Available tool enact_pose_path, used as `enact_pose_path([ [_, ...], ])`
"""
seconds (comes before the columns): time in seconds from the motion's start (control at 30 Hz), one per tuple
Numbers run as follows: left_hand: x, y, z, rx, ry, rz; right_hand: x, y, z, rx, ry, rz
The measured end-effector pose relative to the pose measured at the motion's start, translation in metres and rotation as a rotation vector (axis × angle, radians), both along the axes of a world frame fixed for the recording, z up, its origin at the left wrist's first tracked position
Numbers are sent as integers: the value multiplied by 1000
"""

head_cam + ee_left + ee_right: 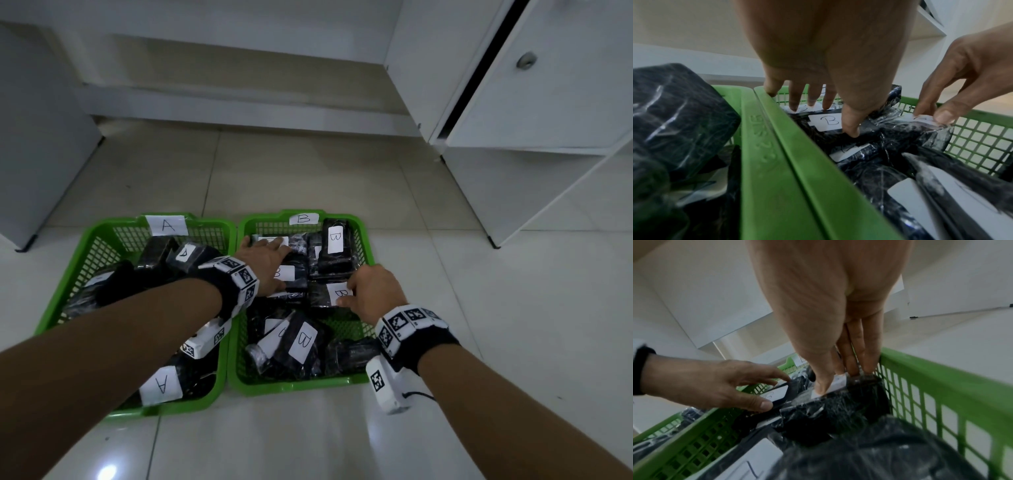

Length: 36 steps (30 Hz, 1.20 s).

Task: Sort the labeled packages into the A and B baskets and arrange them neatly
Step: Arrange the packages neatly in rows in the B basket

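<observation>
Two green baskets stand side by side on the floor: basket A (89, 240) on the left, basket B (298, 385) on the right. Both hold several black wrapped packages with white letter labels. My left hand (274, 263) reaches across into basket B. Its fingers lie spread and straight on the far-left packages, and the thumb presses beside a B label (828, 121). My right hand (356, 291) grips a B package (322, 298) at the middle right, thumb on its label (830, 386) and fingers over its far edge. Another B package (337, 246) stands against the far right wall.
A-labelled packages (161, 385) lie jumbled in basket A beneath my left forearm. More B packages (301, 342) lie askew at the near end of basket B. A white cabinet (548, 102) stands at the right, a grey unit (34, 154) at the left, and tiled floor (308, 178) lies beyond.
</observation>
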<state>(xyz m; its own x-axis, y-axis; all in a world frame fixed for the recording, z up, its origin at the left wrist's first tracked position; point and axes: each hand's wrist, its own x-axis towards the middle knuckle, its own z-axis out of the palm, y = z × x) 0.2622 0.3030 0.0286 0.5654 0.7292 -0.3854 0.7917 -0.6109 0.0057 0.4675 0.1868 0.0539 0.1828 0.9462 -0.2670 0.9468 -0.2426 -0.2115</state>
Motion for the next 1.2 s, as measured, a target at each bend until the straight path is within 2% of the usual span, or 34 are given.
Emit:
enact_pose_path([
  [0.17, -1, 0, 4, -10, -54, 22, 12, 17, 28, -10, -19, 97],
  [0.33, 6, -5, 15, 73, -255, -5, 21, 41, 67, -56, -144, 328],
  [0.43, 11, -7, 17, 94, -376, -7, 25, 51, 74, -46, -161, 359],
  [0.6, 10, -15, 13, 84, -494, 26, 17, 59, 50, 60, -43, 170],
  [0.7, 11, -23, 7, 70, -417, 16, 11, 70, 28, 80, 45, 18],
  [0.83, 13, -27, -2, 32, -323, 16, 10, 82, 12, 67, 83, -43],
  [0.9, 13, -26, -5, 25, -286, -2, 12, 87, 11, 32, 120, -80],
  [1.03, 12, -26, -6, 37, -328, 15, 29, 94, 22, -45, 297, -174],
  [1.13, 7, -25, -6, 19, -387, 33, 47, 91, 42, -5, 433, -139],
  [1.2, 1, -26, -4, 17, -501, 45, 56, 81, 52, -70, 523, -82],
])
